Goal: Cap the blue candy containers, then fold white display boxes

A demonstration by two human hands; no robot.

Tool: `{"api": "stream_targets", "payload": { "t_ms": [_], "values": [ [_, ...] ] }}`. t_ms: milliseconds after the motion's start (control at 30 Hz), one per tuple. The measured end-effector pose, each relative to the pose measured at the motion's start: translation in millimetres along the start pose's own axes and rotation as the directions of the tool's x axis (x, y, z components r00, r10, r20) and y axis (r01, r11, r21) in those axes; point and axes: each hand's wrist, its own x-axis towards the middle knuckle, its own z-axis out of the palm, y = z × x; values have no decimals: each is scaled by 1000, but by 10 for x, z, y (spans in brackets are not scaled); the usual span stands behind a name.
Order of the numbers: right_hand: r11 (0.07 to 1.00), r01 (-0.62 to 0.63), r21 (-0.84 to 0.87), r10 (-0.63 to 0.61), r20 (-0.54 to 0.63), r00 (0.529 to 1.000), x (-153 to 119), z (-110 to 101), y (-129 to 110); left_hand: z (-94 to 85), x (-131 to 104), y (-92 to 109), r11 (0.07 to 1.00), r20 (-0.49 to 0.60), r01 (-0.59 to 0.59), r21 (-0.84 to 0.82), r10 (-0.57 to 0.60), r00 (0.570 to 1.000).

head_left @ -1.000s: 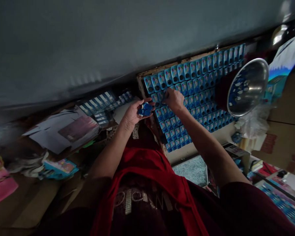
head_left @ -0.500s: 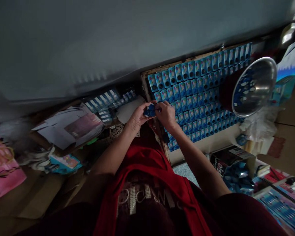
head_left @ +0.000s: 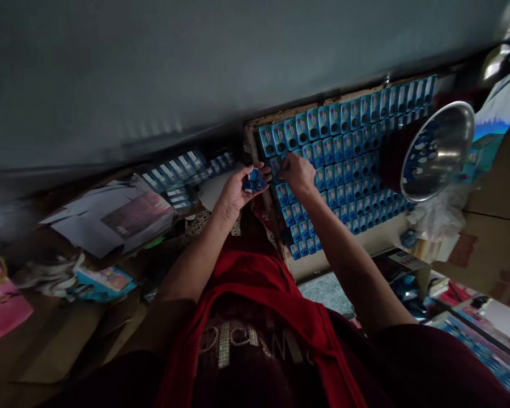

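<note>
Grey backdrop [head_left: 153, 68] | my left hand [head_left: 234, 190], half-open, cradles blue pieces [head_left: 255, 180] | right hand [head_left: 300, 173] at blue packs [head_left: 328, 149], can't tell its grip

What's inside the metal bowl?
Inside the metal bowl: a cluster of small blue and white pieces along its left side in view. Bare shiny metal shows on the right. Whatever lies beneath the top pieces is covered; can't tell.

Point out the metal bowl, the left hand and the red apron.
Metal bowl [head_left: 453, 164]: head view, bare inner wall.
Left hand [head_left: 234, 195]: head view, middle of the palm.
Red apron [head_left: 255, 269]: head view, front cloth below the hands.
</note>
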Motion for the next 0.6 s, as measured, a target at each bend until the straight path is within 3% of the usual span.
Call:
{"api": "stream_targets", "payload": {
  "t_ms": [167,267,367,600],
  "values": [
    [996,82,-24,-83,-26,996,-121,-63,1,13,-46,12,1000,-46,-11,-11,10,999],
    [961,257,99,-244,-125,962,-350,-8,-18,26,-76,13,1000,-57,-7,-4,7,998],
    [867,413,278,-377,-176,909,-517,117,-65,33,-64,2,1000,-79,-17,14,19,997],
    [817,325,476,-253,-212,944,-588,342,-110,91,-30,-30,1000,-69,22,9,-22,997]
  ]
}}
